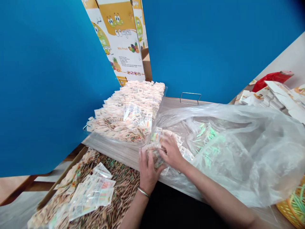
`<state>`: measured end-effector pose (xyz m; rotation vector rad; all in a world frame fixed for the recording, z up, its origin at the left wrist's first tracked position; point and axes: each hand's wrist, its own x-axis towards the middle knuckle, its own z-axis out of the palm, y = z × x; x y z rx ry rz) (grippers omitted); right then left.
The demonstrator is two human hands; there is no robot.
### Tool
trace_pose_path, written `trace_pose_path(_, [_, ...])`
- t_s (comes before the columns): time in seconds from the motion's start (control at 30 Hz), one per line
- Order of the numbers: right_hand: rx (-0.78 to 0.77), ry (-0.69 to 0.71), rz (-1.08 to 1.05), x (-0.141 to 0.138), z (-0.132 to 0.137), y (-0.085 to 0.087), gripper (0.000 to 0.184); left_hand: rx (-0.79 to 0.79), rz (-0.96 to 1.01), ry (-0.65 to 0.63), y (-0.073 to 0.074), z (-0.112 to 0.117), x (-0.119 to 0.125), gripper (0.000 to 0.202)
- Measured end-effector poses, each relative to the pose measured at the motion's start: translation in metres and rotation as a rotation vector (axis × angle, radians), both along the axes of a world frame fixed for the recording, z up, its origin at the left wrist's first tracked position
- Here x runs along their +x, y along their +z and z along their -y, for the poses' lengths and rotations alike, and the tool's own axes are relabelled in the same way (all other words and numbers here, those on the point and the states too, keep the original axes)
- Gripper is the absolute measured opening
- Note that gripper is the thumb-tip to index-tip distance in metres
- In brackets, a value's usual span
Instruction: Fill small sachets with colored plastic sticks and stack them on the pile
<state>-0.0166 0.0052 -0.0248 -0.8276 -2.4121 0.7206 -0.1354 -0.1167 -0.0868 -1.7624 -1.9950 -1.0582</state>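
My left hand wears a thin bracelet and curls around the near side of a small bundle of clear printed packets. From the other side, my right hand closes on the same bundle, its fingers bent over the top. More flat printed packets lie on the table just beyond and beside the right hand. Behind the left hand stands a clear tray densely packed with rows of these packets, several lying loose on top. The parts of the bundle under my fingers are hidden.
At lower left, a cardboard box is full of packed packets. A large clear plastic bag with light green sticks covers the right. A yellow basket holds more sticks. Blue panels and a printed carton stand behind.
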Motion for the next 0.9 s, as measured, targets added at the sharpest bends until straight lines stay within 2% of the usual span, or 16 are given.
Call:
trace_pose_path(0.1, [-0.003,0.206,0.009,0.010,0.029,-0.001,0.009,0.001,-0.008,-0.061,-0.006,-0.002,-0.008,0.096])
trace_pose_path(0.2, [-0.044,0.259,0.018,0.010,0.040,0.002,0.011,-0.061,0.080,-0.105,-0.011,0.002,-0.010,0.086])
trace_pose_path(0.27, [-0.119,0.214,-0.067,0.012,0.037,0.008,0.008,-0.146,0.245,-0.034,-0.011,0.005,-0.007,0.084])
trace_pose_path(0.37, [-0.210,0.031,-0.185,0.026,0.025,0.017,0.028,-0.265,0.564,0.162,-0.005,0.008,0.002,0.089])
trace_pose_path(0.47, [-0.301,-0.134,-0.072,0.043,0.020,0.016,0.037,-0.264,0.754,0.245,0.003,0.005,0.006,0.092])
trace_pose_path(0.57, [-0.421,-0.162,0.086,0.048,0.029,0.006,0.034,-0.248,0.833,0.221,0.007,0.003,0.005,0.088])
trace_pose_path(0.63, [-0.444,-0.162,0.104,0.044,0.038,-0.002,0.026,-0.250,0.857,0.183,0.006,0.002,0.002,0.083])
trace_pose_path(0.7, [-0.429,-0.182,0.072,0.036,0.044,-0.007,0.020,-0.253,0.871,0.135,0.005,0.004,0.000,0.077])
trace_pose_path(0.83, [-0.390,-0.187,-0.004,0.023,0.044,-0.010,0.026,-0.263,0.886,0.012,0.005,0.007,-0.004,0.072])
trace_pose_path(0.9, [-0.345,-0.175,-0.017,0.021,0.041,-0.012,0.021,-0.284,0.886,-0.037,0.007,0.008,-0.005,0.072])
